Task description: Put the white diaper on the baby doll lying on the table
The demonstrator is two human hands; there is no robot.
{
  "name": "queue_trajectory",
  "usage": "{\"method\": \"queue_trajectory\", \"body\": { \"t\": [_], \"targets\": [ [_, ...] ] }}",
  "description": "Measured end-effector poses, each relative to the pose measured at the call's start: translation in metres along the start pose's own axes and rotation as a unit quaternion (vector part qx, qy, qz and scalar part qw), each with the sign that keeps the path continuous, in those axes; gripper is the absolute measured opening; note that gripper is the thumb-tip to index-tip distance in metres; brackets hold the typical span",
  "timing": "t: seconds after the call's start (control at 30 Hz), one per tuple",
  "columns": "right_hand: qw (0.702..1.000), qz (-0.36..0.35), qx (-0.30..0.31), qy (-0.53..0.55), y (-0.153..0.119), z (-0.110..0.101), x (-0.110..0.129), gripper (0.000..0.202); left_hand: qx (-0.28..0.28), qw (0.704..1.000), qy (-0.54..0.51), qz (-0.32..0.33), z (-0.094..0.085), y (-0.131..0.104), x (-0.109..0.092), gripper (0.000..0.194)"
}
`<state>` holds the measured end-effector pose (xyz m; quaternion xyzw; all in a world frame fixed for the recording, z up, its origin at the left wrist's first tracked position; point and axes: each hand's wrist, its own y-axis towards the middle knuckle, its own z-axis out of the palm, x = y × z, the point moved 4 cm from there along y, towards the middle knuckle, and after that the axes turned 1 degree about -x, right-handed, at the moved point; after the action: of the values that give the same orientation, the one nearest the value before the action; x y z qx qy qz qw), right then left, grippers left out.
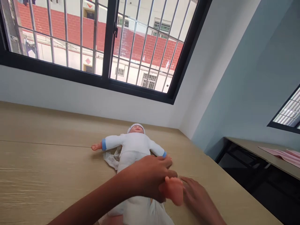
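In the head view, a doll (134, 147) lies on its back on a wooden table (47, 162), near the wall under a big window (105, 40). Its head points to the wall and its arms stick out to the sides.

The left hand (150, 179) is wrapped around the doll's leg, and the bare pink foot (174, 190) sticks up out of that grip. The right hand (199, 198) lies flat on the table just beside the foot, with its fingers a little spread.

The doll has a white cap and a white top with blue cuffs. White cloth (140, 212) sits around its hips and legs, and some pokes out by its side. It looks like the dressing is half done: the top is on, but the bottom part looks loose and the foot is bare.
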<state>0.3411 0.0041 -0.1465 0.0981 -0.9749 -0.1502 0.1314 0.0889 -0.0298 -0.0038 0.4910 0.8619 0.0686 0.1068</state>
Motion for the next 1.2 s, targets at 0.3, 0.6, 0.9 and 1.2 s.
{"method": "queue_trajectory", "body": {
  "t": [0.3, 0.6, 0.9, 1.2],
  "targets": [
    [0.959, 0.257, 0.053, -0.11, -0.073, -0.009, -0.068, 0.044, 0.077, 0.997, 0.016, -0.004, 0.013, 0.0, -0.021, 0.03],
    [0.991, 0.099, 0.082, -0.025, -0.026, 0.036, 0.006, 0.049, 0.069, 0.997, 0.041, -0.013, 0.012, 0.0, -0.033, 0.025],
    [0.995, -0.015, 0.086, 0.045, -0.01, 0.037, 0.033, 0.049, 0.075, 0.995, 0.064, 0.031, 0.035, 0.002, -0.041, 0.04],
    [0.982, -0.12, 0.045, 0.14, -0.014, 0.04, 0.048, 0.037, 0.11, 0.99, 0.081, 0.034, 0.062, 0.008, -0.046, 0.006]
  ]
}}
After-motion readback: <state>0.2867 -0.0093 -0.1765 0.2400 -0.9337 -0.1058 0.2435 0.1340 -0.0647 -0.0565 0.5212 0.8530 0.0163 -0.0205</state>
